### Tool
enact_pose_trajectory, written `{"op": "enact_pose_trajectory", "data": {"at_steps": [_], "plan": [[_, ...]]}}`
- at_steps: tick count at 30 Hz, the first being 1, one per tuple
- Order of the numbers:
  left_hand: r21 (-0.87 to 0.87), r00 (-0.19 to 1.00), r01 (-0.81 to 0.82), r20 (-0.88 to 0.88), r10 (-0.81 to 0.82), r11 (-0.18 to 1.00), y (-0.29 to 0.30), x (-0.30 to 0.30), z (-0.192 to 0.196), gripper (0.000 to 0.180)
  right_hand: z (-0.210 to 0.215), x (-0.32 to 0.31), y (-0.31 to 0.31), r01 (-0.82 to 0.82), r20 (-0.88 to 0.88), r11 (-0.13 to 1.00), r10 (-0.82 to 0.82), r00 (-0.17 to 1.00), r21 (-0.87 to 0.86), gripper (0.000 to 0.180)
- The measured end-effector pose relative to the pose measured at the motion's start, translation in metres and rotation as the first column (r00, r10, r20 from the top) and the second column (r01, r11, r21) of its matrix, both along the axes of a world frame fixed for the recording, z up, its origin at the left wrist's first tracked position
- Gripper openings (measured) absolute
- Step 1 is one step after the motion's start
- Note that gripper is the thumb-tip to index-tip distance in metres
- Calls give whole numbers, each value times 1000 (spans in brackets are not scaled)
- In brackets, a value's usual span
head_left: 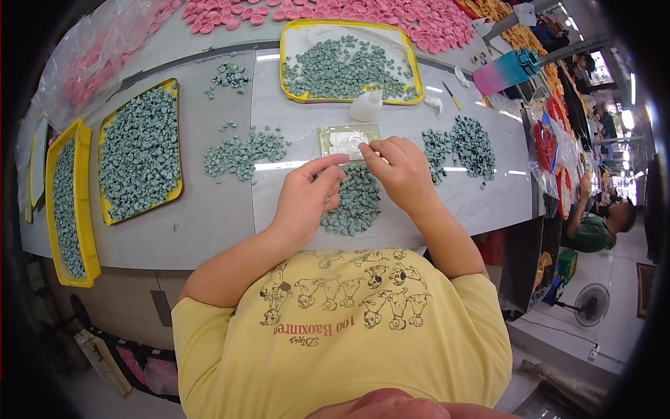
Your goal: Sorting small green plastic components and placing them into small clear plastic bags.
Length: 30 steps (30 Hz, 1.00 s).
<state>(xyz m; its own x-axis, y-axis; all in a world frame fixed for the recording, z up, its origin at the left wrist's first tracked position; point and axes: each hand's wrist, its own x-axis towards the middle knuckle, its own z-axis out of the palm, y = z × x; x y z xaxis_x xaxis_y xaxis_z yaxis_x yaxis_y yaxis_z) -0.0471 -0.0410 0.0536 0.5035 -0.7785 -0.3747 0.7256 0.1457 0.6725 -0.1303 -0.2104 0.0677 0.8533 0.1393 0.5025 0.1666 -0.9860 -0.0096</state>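
Observation:
My left hand [307,192] hovers over the near edge of a heap of small grey-green pieces [354,206]. Its index finger is stretched out, the thumb lies below it, and no piece shows between them. Across from it, my right hand [401,171] has thumb and index pinched together at the right side of a small flat pale-green plate [328,135] with a white patch on it. Whatever the pinch holds is too small to make out. Just beyond the plate stands a white squeeze bottle [366,107] with a pointed nozzle.
Yellow-rimmed trays of green pieces stand at the far side [285,59] and left [179,140]. Loose piles [244,153] [473,150] flank the plate. Pink cup-shaped pieces [419,21] cover the back. A pink-and-blue bottle [504,72] and thin tool [452,96] lie right.

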Motion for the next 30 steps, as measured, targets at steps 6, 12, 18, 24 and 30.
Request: {"op": "enact_pose_trajectory", "data": {"at_steps": [6,12,18,24,30], "plan": [[14,998,-25,53,24,1000,2,0,1,20,0,3,2,-40,2,999,40,999,30,28],[-27,999,-17,32,18,999,2,1,-2,22,-1,-1,14,102,-32,765,-106,994,635,17],[-28,999,-37,13,37,999,-2,-2,-3,16,5,-7,20,272,-274,-92,-2,962,958,11],[-89,997,5,-77,-12,996,2,-1,-2,16,9,-8,24,281,-272,-229,71,960,932,9],[-65,978,91,-182,-101,994,2,1,4,24,4,-6,32,30,-9,432,-50,999,902,12]]}}
